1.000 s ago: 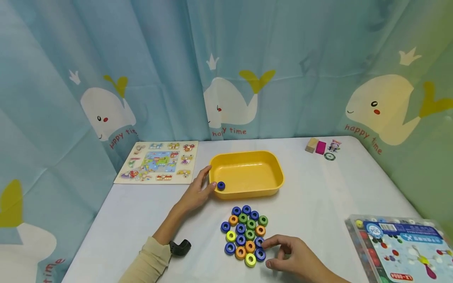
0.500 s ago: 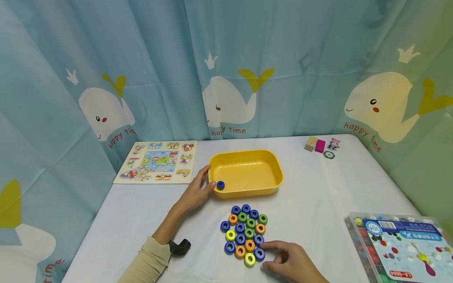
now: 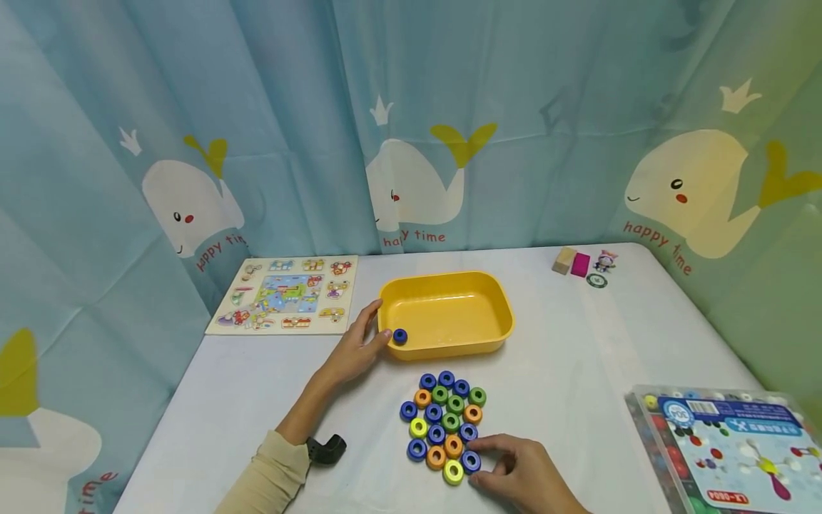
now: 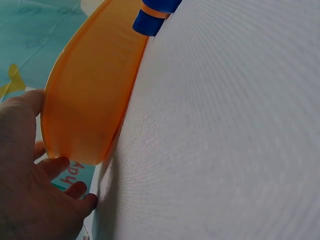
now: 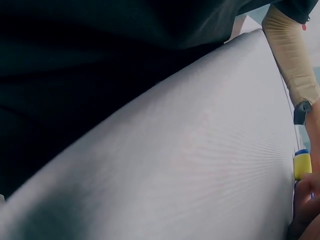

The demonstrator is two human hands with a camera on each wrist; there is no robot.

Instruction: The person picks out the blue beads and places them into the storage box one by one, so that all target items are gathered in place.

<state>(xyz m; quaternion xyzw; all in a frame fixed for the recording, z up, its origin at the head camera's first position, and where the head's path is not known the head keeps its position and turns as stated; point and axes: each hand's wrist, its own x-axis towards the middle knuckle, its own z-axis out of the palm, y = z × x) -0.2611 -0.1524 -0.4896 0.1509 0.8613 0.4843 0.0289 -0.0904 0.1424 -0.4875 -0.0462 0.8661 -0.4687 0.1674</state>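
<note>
In the head view my left hand (image 3: 353, 348) holds the near-left corner of a yellow plastic tray (image 3: 472, 348), thumb over the rim. The left wrist view shows its fingers against the outside of the tray (image 4: 85, 110). One blue ring (image 3: 400, 336) lies inside, beside the thumb. A cluster of thick blue, green, orange and yellow rings lies in front of the tray. At its lower right, my right hand (image 3: 523, 467) pinches a blue ring (image 3: 471, 462) between thumb and index finger; the index fingertip also reaches another blue ring (image 3: 468, 432). The right wrist view barely catches that hand (image 5: 305, 200).
A picture puzzle board (image 3: 282, 296) lies at the back left. Small items, including a wooden block (image 3: 564, 260) and a magenta block (image 3: 580, 265), sit at the back right. A clear box with a printed label (image 3: 732, 450) occupies the right side. A patterned curtain (image 3: 308, 128) surrounds the table.
My right hand has moved slightly left, its thumb closing in on the lower-right blue ring. Some rings in the right part of the cluster have shifted slightly left. The left hand stays on the tray.
</note>
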